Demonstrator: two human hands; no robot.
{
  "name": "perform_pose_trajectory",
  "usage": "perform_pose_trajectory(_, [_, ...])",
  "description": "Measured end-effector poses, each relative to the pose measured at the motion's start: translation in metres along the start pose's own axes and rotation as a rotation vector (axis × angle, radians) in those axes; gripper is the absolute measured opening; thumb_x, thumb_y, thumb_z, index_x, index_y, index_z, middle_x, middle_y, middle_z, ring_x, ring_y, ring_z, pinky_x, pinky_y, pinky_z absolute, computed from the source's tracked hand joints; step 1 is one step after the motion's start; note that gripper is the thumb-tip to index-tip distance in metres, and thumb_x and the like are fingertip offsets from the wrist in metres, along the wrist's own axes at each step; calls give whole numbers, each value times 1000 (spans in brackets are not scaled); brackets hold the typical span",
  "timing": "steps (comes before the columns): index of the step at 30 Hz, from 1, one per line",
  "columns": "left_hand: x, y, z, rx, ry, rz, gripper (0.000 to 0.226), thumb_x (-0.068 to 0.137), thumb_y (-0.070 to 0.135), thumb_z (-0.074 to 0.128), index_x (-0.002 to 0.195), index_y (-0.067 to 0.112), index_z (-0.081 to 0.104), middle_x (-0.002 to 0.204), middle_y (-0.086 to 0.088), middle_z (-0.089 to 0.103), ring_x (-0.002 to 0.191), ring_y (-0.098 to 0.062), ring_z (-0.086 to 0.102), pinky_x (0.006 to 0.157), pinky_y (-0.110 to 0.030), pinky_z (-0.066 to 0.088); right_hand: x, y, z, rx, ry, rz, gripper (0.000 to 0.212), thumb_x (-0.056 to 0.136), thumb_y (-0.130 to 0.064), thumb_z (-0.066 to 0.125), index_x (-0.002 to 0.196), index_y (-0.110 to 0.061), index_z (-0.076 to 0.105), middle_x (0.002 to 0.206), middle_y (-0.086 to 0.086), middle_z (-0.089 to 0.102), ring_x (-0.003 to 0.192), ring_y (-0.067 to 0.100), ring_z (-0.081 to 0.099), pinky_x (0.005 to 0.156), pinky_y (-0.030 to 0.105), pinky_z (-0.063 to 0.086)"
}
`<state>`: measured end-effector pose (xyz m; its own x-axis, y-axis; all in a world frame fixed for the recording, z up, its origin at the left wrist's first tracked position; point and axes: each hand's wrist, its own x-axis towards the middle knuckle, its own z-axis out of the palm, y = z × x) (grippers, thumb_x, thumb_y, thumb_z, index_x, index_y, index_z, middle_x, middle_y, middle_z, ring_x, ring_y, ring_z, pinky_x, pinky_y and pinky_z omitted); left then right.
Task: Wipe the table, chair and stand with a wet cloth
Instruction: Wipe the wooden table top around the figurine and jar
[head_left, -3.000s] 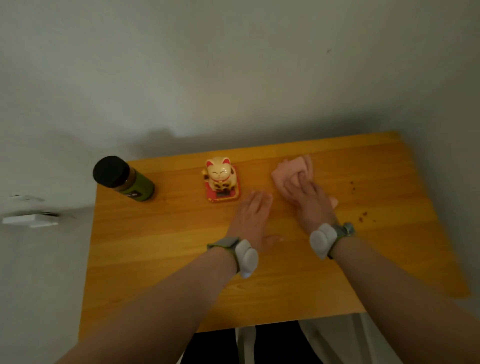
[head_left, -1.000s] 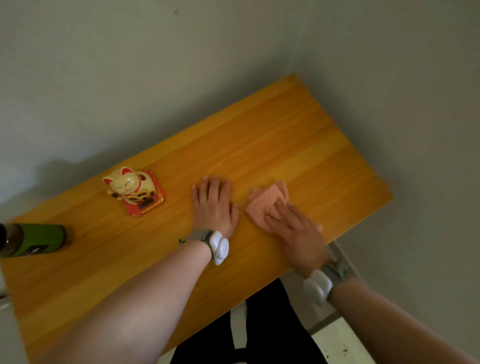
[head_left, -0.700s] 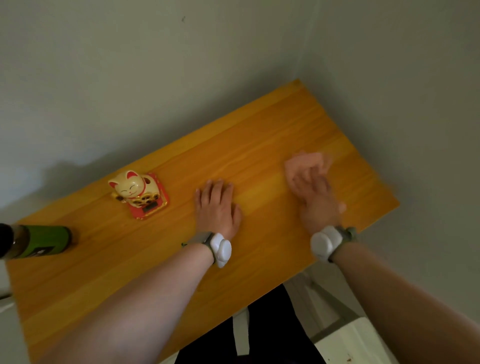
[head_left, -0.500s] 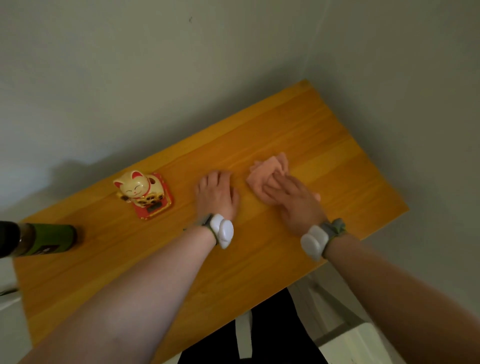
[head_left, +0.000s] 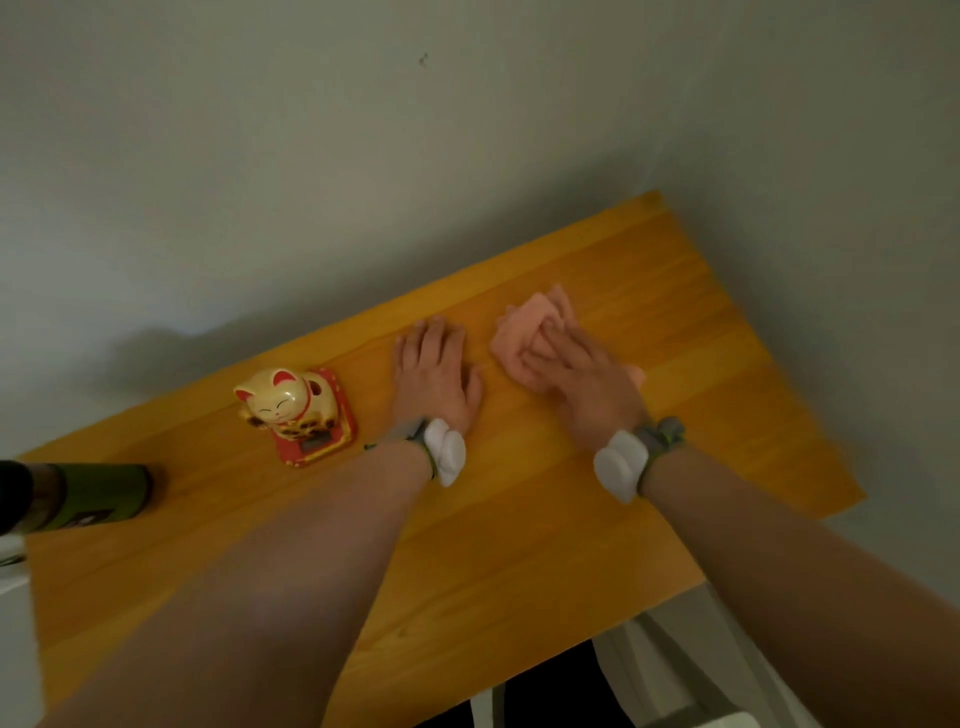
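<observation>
An orange wooden table (head_left: 519, 545) fills the middle of the view, set against a pale wall. A pink cloth (head_left: 524, 332) lies bunched on its far right part. My right hand (head_left: 587, 379) presses flat on the cloth, fingers spread over it. Just left of the cloth, my left hand (head_left: 434, 374) rests palm down on the bare wood with fingers apart and nothing in it. Both wrists wear bands with white pieces.
A gold lucky-cat figurine (head_left: 291, 405) on a red base stands left of my left hand. A green bottle with a dark cap (head_left: 78, 499) sits at the table's left edge. White frame parts (head_left: 675, 670) show below the table's near right edge.
My right hand has kept sliding the cloth back and forth over the right half of the table, now further toward the wall. My left hand has stayed flat on the wood.
</observation>
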<state>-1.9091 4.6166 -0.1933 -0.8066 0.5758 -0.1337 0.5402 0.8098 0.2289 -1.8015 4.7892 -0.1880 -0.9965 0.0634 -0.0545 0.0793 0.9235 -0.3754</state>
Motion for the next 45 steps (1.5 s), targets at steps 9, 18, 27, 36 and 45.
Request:
perform_pose_trajectory(9, [0, 1, 3, -23, 1, -4, 61, 85, 44, 33, 133, 10, 47, 141, -16, 44, 133, -39, 36, 110, -55, 22, 47, -9, -1, 78, 81, 200, 53, 75, -8, 39, 121, -19, 63, 144, 24, 40, 127, 50, 39, 88, 53, 46])
perform_pose_trajectory(18, [0, 2, 2, -24, -14, -6, 62, 85, 45, 31, 134, 10, 47, 142, -15, 43, 134, -38, 35, 111, -54, 24, 94, 58, -19, 0, -36, 348, 69, 84, 0, 43, 144, -31, 33, 159, 7, 7, 144, 33, 10, 115, 42, 18])
perform_pose_trajectory(27, [2, 2, 5, -23, 15, -20, 61, 87, 45, 28, 134, 12, 47, 143, -14, 42, 135, -36, 33, 112, -54, 22, 103, 30, -16, 84, -84, 48, 52, 93, -4, 40, 141, -25, 41, 158, 7, 11, 144, 28, 12, 116, 36, 17])
perform_pose_trajectory(36, [26, 61, 8, -66, 55, -73, 66, 86, 50, 20, 138, 15, 41, 146, -9, 38, 139, -31, 26, 114, -54, 8, 48, 93, -55, -3, -14, 613, 66, 88, -5, 44, 147, -30, 26, 159, 10, 3, 141, 38, 14, 110, 46, 24])
perform_pose_trajectory(45, [36, 87, 21, 58, -39, -11, 80, 79, 67, 27, 144, 21, 28, 154, -7, 23, 144, -31, 12, 111, -63, 2, 64, 105, -45, -95, -65, 402, 58, 92, -21, 41, 147, -26, 27, 158, 10, 12, 143, 39, 8, 113, 49, 21])
